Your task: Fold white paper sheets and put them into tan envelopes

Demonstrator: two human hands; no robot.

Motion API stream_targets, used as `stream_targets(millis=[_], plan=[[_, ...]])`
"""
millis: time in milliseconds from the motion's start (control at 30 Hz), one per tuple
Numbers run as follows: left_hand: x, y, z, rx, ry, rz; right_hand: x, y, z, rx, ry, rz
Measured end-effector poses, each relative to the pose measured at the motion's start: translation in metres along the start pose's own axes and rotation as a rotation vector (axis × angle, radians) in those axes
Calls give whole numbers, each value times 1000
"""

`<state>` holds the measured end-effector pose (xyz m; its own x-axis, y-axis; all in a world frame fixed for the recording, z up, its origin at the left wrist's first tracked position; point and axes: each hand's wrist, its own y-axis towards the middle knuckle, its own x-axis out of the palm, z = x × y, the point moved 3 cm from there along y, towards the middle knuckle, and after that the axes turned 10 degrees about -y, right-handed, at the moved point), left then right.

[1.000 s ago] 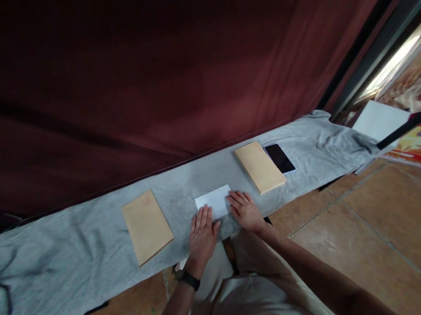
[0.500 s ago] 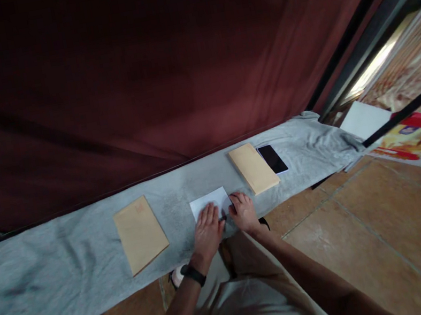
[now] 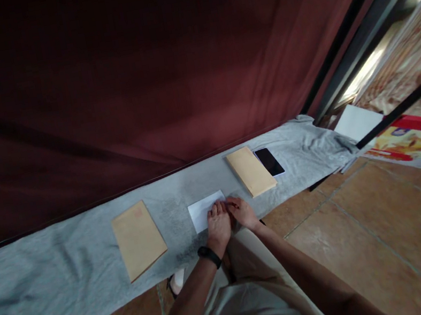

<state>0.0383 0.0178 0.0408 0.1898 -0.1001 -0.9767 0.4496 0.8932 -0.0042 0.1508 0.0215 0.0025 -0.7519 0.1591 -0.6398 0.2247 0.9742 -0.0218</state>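
Note:
A small white sheet of paper (image 3: 200,212) lies on the grey cloth (image 3: 69,258) in front of me. My left hand (image 3: 218,226), with a black watch on the wrist, rests on the sheet's near right part with its fingers close together. My right hand (image 3: 241,212) touches the sheet's right corner, fingers curled, right beside my left hand. A brown envelope (image 3: 138,238) lies to the left. A second brown envelope (image 3: 251,170) lies to the right, with a black phone (image 3: 269,161) beside it.
A dark red curtain (image 3: 138,72) hangs behind the cloth-covered strip. Brown floor tiles (image 3: 389,224) stretch to the right. A white sheet (image 3: 357,122) and a colourful printed poster (image 3: 415,140) lie at the far right, crossed by a black bar (image 3: 405,104).
My left hand has slid right onto the white sheet and now meets my right hand at its right corner. Both hands have gone from flat and spread to drawn together.

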Motion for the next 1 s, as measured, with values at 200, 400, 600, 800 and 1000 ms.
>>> stream_targets(millis=[200, 400, 600, 800, 1000], plan=[[-7, 7, 9, 53, -37, -1, -4, -4, 9, 52, 105, 21], [-46, 14, -4, 21, -193, 156, -6, -5, 19, 147, 302, -15], [-64, 19, -37, -344, -1106, 561, 3, -5, 6, 271, 524, -150], [-35, 9, -55, -595, -1679, 683, 12, -18, -16, 429, 960, -372], [-19, -6, -66, -609, -1715, 731, 2, -11, -23, 339, 851, -260]])
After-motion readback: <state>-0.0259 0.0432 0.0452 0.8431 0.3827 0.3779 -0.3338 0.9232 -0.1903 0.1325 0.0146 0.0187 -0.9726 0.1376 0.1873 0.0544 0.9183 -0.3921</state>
